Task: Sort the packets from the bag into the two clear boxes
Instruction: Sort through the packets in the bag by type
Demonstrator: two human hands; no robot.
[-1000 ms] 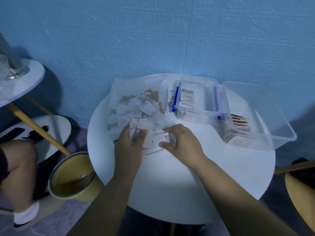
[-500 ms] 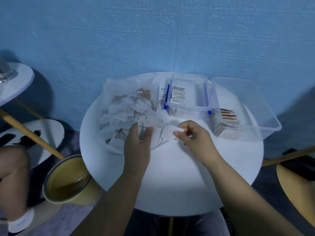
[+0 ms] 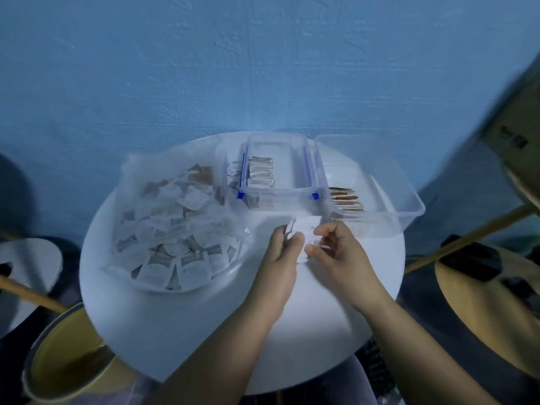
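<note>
On the round white table [image 3: 204, 331], both hands meet just near of the two clear boxes, holding a small white packet [image 3: 305, 229] above the tabletop. The left hand [image 3: 280, 252] pinches its left edge between thumb and curled fingers, and a thin pale sliver by that thumb may be a second packet; blur makes the count impossible to tell. The right hand [image 3: 342, 255] pinches the packet's right side, thumb toward the near edge, its fingers curled over and hiding much of the packet. Any print on the packet is unreadable. To the left lies the clear bag [image 3: 140, 182], crumpled and spread flat, full of loose white and brown packets whose labels are too small to read. At the far centre stands the smaller box [image 3: 292, 173] with blue clips, holding an upright row of packets [image 3: 260, 176]. Touching its right side is the larger box [image 3: 388, 194], with a row of brown-edged packets [image 3: 346, 198] at its left end; more seem to lie beneath, hazy through the wall. A yellow bucket [image 3: 67, 372] sits on the floor near left, cut off by the frame.
</note>
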